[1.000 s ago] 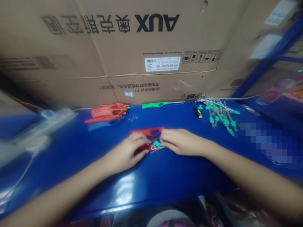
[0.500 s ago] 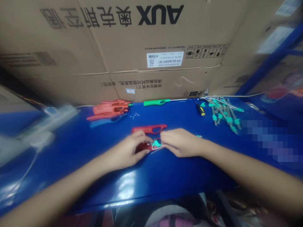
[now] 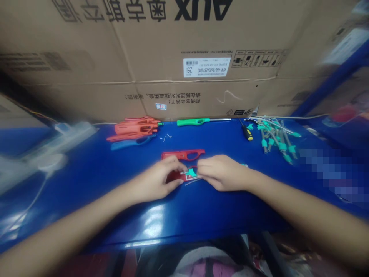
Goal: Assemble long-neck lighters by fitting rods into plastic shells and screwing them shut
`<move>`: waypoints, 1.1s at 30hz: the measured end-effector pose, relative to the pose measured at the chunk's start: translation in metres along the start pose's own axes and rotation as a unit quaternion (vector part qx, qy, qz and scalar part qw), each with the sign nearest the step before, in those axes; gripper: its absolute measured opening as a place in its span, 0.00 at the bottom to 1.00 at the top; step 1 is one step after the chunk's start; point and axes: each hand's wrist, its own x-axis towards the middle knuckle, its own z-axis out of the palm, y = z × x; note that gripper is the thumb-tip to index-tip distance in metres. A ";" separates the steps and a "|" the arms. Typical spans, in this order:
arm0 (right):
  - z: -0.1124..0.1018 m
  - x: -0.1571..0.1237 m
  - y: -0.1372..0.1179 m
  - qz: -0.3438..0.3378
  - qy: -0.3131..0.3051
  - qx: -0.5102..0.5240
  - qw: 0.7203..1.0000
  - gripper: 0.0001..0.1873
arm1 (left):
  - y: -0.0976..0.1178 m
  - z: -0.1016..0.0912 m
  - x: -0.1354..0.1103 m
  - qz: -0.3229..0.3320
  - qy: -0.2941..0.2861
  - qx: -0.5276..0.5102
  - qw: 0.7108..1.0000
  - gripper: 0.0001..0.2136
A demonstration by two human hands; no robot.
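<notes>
A red half shell of a stick lighter point(image 3: 176, 176) lies low over the blue table, with my left hand point(image 3: 158, 179) closed on it, thumb below and fingers above. A teal plastic part point(image 3: 191, 172) and a thin metal piece sit in the shell, between my two hands. At the shell's right end my right hand point(image 3: 223, 173) is closed in a pinch; its fingers hide what they grip. Just beyond my hands rests another red lighter shell half point(image 3: 173, 155) with a looped opening. A thin grey strip point(image 3: 192, 181) shows below the held shell.
Orange-red lighter shells point(image 3: 135, 129) lie stacked at the back left, over a blue one point(image 3: 129, 143). Near the carton point(image 3: 115, 96) are a green lighter point(image 3: 190, 122), a black-and-yellow screwdriver point(image 3: 247, 133) and metal tubes with teal ends point(image 3: 278, 138). A power strip point(image 3: 72, 136) stands left.
The view has tilted and shifted slightly. My hands keep almost the same hold, and the teal part shows a little differently between my fingers.
</notes>
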 end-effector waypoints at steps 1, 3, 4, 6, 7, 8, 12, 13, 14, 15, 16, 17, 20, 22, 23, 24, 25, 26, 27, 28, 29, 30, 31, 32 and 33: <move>0.000 0.000 0.000 -0.002 0.000 -0.008 1.000 0.13 | 0.000 0.000 0.000 0.000 0.001 0.001 1.000 0.09; -0.001 0.000 -0.001 -0.007 -0.001 -0.024 1.000 0.13 | 0.000 0.000 0.000 -0.001 0.003 0.002 1.000 0.09; -0.002 0.000 -0.002 -0.010 -0.003 -0.033 0.999 0.13 | 0.000 0.001 0.000 -0.001 0.005 0.000 1.000 0.09; -0.004 0.001 -0.004 -0.015 -0.014 -0.050 0.999 0.11 | 0.000 0.001 0.000 0.001 0.006 -0.003 1.000 0.10; -0.005 0.002 -0.005 -0.017 -0.022 -0.059 0.998 0.11 | 0.000 0.001 0.000 0.002 0.008 -0.004 1.000 0.10; -0.006 0.002 -0.006 -0.019 -0.031 -0.067 0.997 0.10 | 0.000 0.002 0.000 0.002 0.010 -0.005 1.000 0.10; -0.009 0.003 -0.009 -0.019 -0.058 -0.075 0.995 0.09 | 0.002 0.004 -0.001 0.004 0.024 -0.012 1.000 0.12; -0.010 0.003 -0.010 -0.015 -0.059 -0.070 0.996 0.09 | 0.003 0.004 -0.002 0.005 0.026 -0.016 1.000 0.12; -0.010 0.002 -0.010 -0.009 -0.058 -0.064 0.996 0.09 | 0.003 0.004 -0.002 0.006 0.027 -0.018 0.999 0.13; -0.010 0.002 -0.010 0.000 -0.054 -0.057 0.997 0.10 | 0.004 0.004 -0.002 0.007 0.030 -0.019 0.999 0.13; -0.010 0.002 -0.009 0.008 -0.049 -0.049 0.998 0.11 | 0.005 0.004 -0.002 0.009 0.033 -0.020 0.999 0.13; -0.009 0.002 -0.009 0.016 -0.043 -0.042 0.998 0.12 | 0.005 0.004 -0.001 0.012 0.036 -0.020 0.999 0.14; -0.007 0.002 -0.008 0.028 -0.031 -0.022 0.999 0.13 | 0.006 0.005 0.000 0.025 0.040 -0.013 0.999 0.18; -0.006 0.002 -0.008 0.029 -0.026 -0.013 0.999 0.14 | 0.006 0.006 0.001 0.028 0.047 -0.009 0.998 0.20; -0.006 0.003 -0.009 0.028 -0.025 -0.010 0.999 0.14 | 0.006 0.007 0.001 0.027 0.053 -0.010 0.998 0.19; -0.005 0.003 -0.009 0.026 -0.025 -0.008 0.999 0.14 | 0.006 0.009 0.001 0.026 0.058 -0.012 0.998 0.18; -0.005 0.003 -0.010 0.025 -0.024 -0.007 0.999 0.14 | 0.005 0.010 0.002 0.026 0.062 -0.014 0.998 0.17; -0.004 0.003 -0.010 0.023 -0.024 -0.007 0.999 0.14 | 0.005 0.011 0.002 0.027 0.067 -0.015 0.997 0.15; -0.004 0.003 -0.010 0.020 -0.023 -0.007 0.999 0.14 | 0.004 0.012 0.003 0.028 0.070 -0.013 0.997 0.13; -0.004 0.003 -0.010 0.019 -0.024 -0.005 1.000 0.14 | 0.004 0.012 0.004 0.029 0.073 -0.010 0.997 0.12; -0.004 0.003 -0.010 0.018 -0.024 -0.003 1.000 0.14 | 0.004 0.013 0.004 0.030 0.076 -0.007 0.997 0.11; -0.004 0.003 -0.010 0.017 -0.026 0.001 1.000 0.14 | 0.003 0.013 0.005 0.031 0.076 -0.006 0.997 0.10; -0.005 0.003 -0.010 0.017 -0.028 0.006 0.999 0.13 | 0.003 0.013 0.005 0.033 0.075 -0.005 0.997 0.09; -0.005 0.002 -0.009 0.016 -0.030 0.012 0.999 0.13 | 0.003 0.013 0.005 0.034 0.073 -0.006 0.997 0.09; -0.006 0.002 -0.009 0.015 -0.031 0.019 0.999 0.12 | 0.002 0.013 0.006 0.034 0.071 -0.008 0.997 0.09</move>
